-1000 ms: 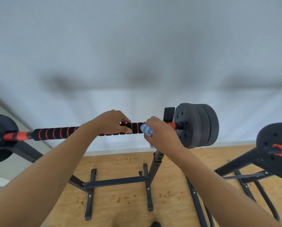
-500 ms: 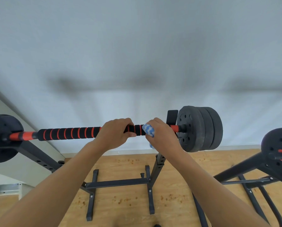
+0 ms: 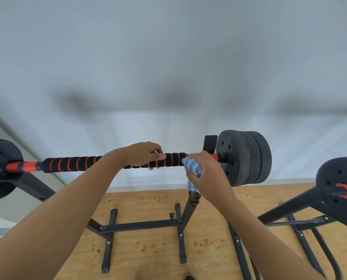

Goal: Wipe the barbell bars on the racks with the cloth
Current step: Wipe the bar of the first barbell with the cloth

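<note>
The left hand (image 3: 143,156) grips the black foam-sleeved, orange-ringed barbell bar (image 3: 75,163) resting on its black steel rack (image 3: 192,201), while the right hand's fingers, apparently, clamp the blue-and-white cloth (image 3: 192,168) around it near the black weight plates (image 3: 243,157); a hard stroke risks rolling the bar.

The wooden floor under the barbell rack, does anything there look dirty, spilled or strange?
Yes. Small reddish-brown specks are scattered over the wooden floor, in clusters near the wall and around the feet of the rack. They look like stains or rust flakes; what they are cannot be told. The rack itself stands straight.
</note>
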Tool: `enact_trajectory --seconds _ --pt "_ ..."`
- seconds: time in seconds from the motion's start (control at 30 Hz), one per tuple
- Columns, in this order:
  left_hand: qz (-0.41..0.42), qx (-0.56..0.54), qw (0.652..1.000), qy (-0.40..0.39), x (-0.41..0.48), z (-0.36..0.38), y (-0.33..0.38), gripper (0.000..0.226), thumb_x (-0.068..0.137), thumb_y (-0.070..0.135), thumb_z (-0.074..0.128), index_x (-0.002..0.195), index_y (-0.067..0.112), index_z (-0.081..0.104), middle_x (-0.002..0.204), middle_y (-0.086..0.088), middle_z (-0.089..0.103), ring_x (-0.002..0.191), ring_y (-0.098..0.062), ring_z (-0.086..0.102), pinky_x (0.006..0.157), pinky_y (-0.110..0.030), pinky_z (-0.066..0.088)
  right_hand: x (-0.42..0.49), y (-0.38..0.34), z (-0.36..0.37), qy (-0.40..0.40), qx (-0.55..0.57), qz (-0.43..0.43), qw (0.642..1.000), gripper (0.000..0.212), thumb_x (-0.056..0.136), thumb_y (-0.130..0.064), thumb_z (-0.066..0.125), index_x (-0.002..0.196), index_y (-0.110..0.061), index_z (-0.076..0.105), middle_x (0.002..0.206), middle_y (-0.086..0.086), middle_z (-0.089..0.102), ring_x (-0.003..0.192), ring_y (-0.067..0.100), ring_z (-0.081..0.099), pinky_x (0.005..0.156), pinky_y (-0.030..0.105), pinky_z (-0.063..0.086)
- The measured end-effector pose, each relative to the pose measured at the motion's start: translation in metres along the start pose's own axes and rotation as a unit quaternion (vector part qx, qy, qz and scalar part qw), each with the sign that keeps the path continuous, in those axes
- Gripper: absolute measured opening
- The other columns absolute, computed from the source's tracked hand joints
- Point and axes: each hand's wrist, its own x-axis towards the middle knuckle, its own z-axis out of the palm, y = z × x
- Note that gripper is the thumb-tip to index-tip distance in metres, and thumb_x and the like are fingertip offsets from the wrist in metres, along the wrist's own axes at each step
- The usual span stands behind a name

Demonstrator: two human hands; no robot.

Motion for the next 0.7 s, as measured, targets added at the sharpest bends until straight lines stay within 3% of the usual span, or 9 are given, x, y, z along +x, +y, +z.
enact_trajectory --seconds 0.1,0.2,0.33,0.47,0.57,0.7 --pt "-0.01 0.059 0.997 0.045 -0.001 0.014 0.006 0.026 0.109 0.044 0.043 0.108 0.025 0.06 0.096 0.004 0.069 0.089 -0.018 0.066 0.077 -0.034 0.05 0.026 -0.008 -0.024 0.04 -0.009 -0.013 0.999 0.029 0.092 -0.035 0.069 0.118 -0.027 0.059 0.111 -0.012 0.054 0.09 0.004 0.059 0.081 0.019 0.052" --pt "0.029 0.175 0.972 0.156 -0.005 0.037 0.018 0.028 0.109 0.037 0.034 0.105 0.021 0.057 0.097 0.004 0.06 0.086 -0.022 0.06 0.079 -0.038 0.048 0.057 -0.007 -0.04 0.072 -0.041 -0.044 0.996 0.028 0.091 -0.026 0.069 0.116 -0.025 0.059 0.107 -0.01 0.058 0.092 0.009 0.058 0.08 0.026 0.051" --pt "0.047 0.232 0.941 0.243 -0.005 0.066 0.02 0.04 0.105 0.061 0.032 0.101 0.026 0.051 0.083 0.009 0.054 0.073 -0.018 0.055 0.075 -0.039 0.046 0.079 -0.001 -0.021 -0.002 -0.213 -0.089 0.973 0.027 0.093 -0.018 0.056 0.118 -0.025 0.065 0.107 -0.006 0.063 0.097 0.016 0.058 0.075 0.035 0.055" --pt "0.027 0.304 0.915 0.264 0.002 0.074 0.015 0.047 0.103 0.067 0.025 0.104 0.026 0.048 0.084 0.01 0.053 0.075 -0.019 0.053 0.074 -0.036 0.04 0.057 0.006 0.011 -0.055 -0.248 -0.093 0.963 0.037 0.093 -0.017 0.05 0.129 -0.027 0.056 0.116 -0.006 0.063 0.099 0.019 0.054 0.079 0.035 0.048" --pt "0.021 0.28 0.926 0.251 0.009 0.067 0.015 0.044 0.105 0.064 0.026 0.103 0.026 0.047 0.083 0.008 0.056 0.074 -0.019 0.055 0.072 -0.036 0.037 0.049 0.02 0.013 -0.073 -0.254 -0.064 0.962 0.047 0.098 -0.017 0.048 0.143 -0.03 0.045 0.128 -0.008 0.059 0.11 0.02 0.053 0.086 0.036 0.042" --pt "0.015 0.255 0.944 0.211 0.01 0.06 0.017 0.042 0.106 0.062 0.03 0.102 0.024 0.048 0.081 0.007 0.06 0.072 -0.019 0.06 0.071 -0.036 0.045 0.047 0.031 0.006 -0.171 -0.238 -0.081 0.953 0.078 0.094 0.003 0.048 0.161 -0.029 0.021 0.142 -0.004 0.053 0.126 0.023 0.05 0.1 0.041 0.047"
